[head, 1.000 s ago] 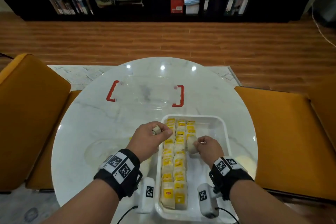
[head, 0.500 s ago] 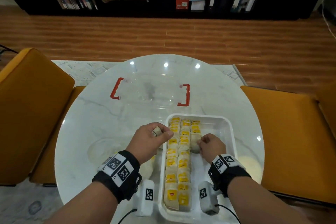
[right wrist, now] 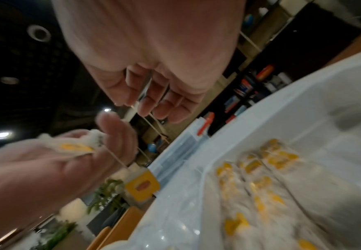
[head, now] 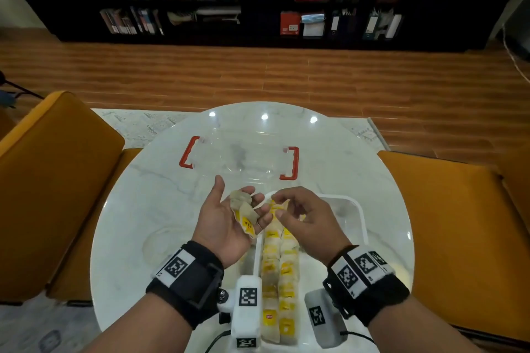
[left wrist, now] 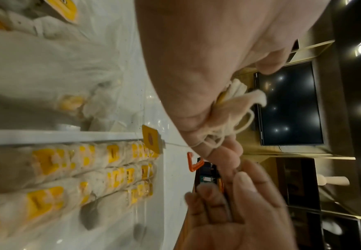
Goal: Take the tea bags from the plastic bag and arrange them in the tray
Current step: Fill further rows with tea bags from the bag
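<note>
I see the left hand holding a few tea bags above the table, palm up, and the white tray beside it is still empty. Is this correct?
Not quite. The left hand does hold tea bags palm up, but the white tray is not empty: the head view shows rows of tea bags with yellow tags already lined up in it, and the left wrist view confirms it. Only its right part is bare.

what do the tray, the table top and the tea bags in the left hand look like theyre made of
Tray: looks like white, slightly translucent moulded plastic, with rounded corners and a soft sheen. Table top: seems polished marble or a marble-look surface; grey veins and sharp lamp reflections show. Tea bags in the left hand: thin crumpled filter paper, matte, with cotton-like string and a yellow paper tag.
</note>
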A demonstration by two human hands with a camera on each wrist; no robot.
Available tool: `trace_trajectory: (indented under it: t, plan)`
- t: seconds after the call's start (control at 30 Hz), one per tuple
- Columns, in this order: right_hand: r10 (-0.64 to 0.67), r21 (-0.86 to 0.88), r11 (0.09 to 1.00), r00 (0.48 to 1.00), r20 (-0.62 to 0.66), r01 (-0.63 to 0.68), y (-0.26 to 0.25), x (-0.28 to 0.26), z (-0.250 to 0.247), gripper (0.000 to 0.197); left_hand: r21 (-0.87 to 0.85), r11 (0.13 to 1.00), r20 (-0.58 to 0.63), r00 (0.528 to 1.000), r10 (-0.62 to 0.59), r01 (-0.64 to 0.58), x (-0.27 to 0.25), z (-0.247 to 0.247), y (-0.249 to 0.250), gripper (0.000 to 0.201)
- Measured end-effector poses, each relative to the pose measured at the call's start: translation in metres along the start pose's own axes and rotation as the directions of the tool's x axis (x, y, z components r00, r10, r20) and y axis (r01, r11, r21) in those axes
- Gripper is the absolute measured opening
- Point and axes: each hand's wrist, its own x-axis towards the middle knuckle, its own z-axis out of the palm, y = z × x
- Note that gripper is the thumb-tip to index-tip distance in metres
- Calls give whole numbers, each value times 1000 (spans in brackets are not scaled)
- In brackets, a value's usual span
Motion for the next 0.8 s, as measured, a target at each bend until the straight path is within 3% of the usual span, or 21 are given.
trace_trajectory:
  t: [0.13,0.27,0.33,0.4,0.5,0.57,0.6,0.67,0.73,0.8]
  plan:
    - [-195,-207,950,963,184,232,-22,-3,-1,24,-83,997,-57,998,-2,-3,-4,8,-7,60]
    - [-251,-344,890,951,182,301,-24,-3,1,19,-103,995,-72,997,-15,7,-9,23,-15,51]
    - [-233,-365,894,965,121,262,-25,-3,-1,17,-66,998,-113,994,10,-18,-8,27,-21,44]
    - [-135,-330,933,990,40,141,-28,-3,-8,5,64,997,-223,973,51,-37,-4,26,-28,38]
    - [1,-268,963,998,-56,-16,-30,-2,-19,13,256,963,-350,921,170,-81,2,19,-34,24]
    - [54,-265,961,995,-79,-73,-30,-2,-25,15,418,899,-346,892,291,-131,1,14,-32,22]
    - [66,-277,957,994,-87,-88,-29,-3,-27,17,519,836,-291,883,367,-176,-1,11,-32,23]
    - [74,-313,944,992,-103,-103,-29,-4,-30,17,720,631,-70,873,482,-291,-7,10,-32,19]
    - [75,-318,942,990,-122,-110,-30,-4,-32,15,855,342,195,853,484,-389,-15,16,-36,14]
    - [87,-304,944,987,-134,-125,-33,-5,-31,11,912,26,354,815,460,-410,-16,21,-42,18]
